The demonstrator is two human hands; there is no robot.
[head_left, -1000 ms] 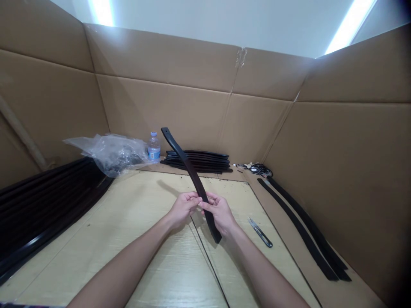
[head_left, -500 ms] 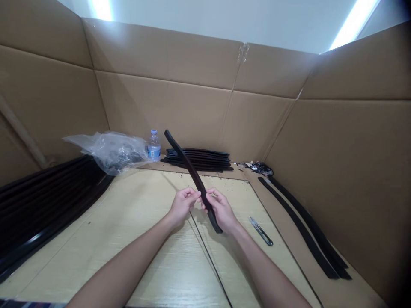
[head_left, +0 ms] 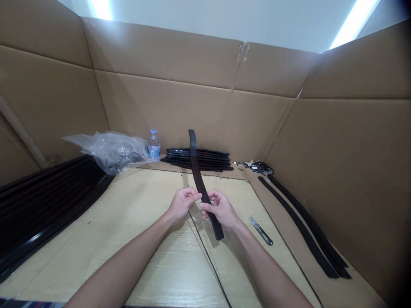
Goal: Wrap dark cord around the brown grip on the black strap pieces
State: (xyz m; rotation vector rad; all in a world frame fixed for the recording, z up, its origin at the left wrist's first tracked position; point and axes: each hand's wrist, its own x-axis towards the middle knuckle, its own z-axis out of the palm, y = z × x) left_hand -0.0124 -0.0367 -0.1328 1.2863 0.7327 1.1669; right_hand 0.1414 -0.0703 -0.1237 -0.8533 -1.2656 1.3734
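Observation:
A long, curved black strip (head_left: pixel 198 179) is held up over the table, its far end pointing away from me. My right hand (head_left: pixel 221 209) grips it near the close end, thumb on top and fingers beneath. At the strip's left edge, my left hand (head_left: pixel 184 203) is closed in a pinch, thumb tip touching that edge. From under the left hand a thin black cord (head_left: pixel 207 252) runs down towards me past the table's front. What lies between the left fingertips is mostly hidden. Thread snips (head_left: pixel 260 231) lie right of my right hand.
Behind, a stack of black strips (head_left: pixel 212 160) stands by a water bottle (head_left: pixel 154 147) and a clear plastic bag (head_left: pixel 117 149). Long dark strips (head_left: pixel 38 209) fill the left side. More black strips (head_left: pixel 302 226) lie at right, near a tangled black bundle (head_left: pixel 260 167). Cardboard walls (head_left: pixel 167 107) surround the table.
The strip's far end has swung to the right, so it stands more upright and shows its broad face. The right thumb has moved slightly left and down. The left hand has barely moved.

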